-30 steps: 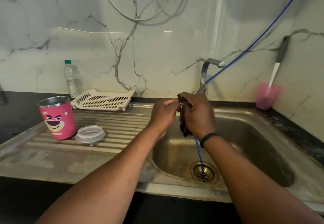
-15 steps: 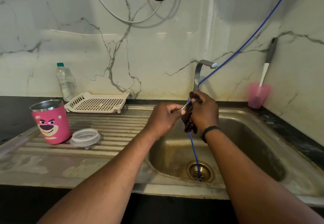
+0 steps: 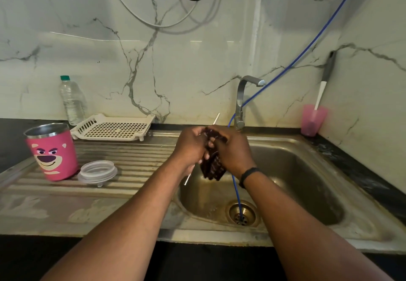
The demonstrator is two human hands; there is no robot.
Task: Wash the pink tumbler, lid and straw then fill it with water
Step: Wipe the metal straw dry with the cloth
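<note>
The left hand [image 3: 190, 146] has its fingers curled round the clear straw [image 3: 216, 119], and the right hand [image 3: 232, 151] grips a dark scrubbing cloth [image 3: 212, 167] wrapped against it, both over the left rim of the sink [image 3: 307, 149] basin. Half a second ago the straw lay almost level between the hands; now it has been pulled through the cloth and stands steeply, so the wiping stroke looks well under way. Its long axis runs from the lower end below the left hand, nearest the person, up and away to the tip near the tap [image 3: 241, 100]. The pink tumbler [image 3: 51, 151] stands upright and open at the drainboard's left edge, with the clear lid [image 3: 98, 172] lying just beside it.
</note>
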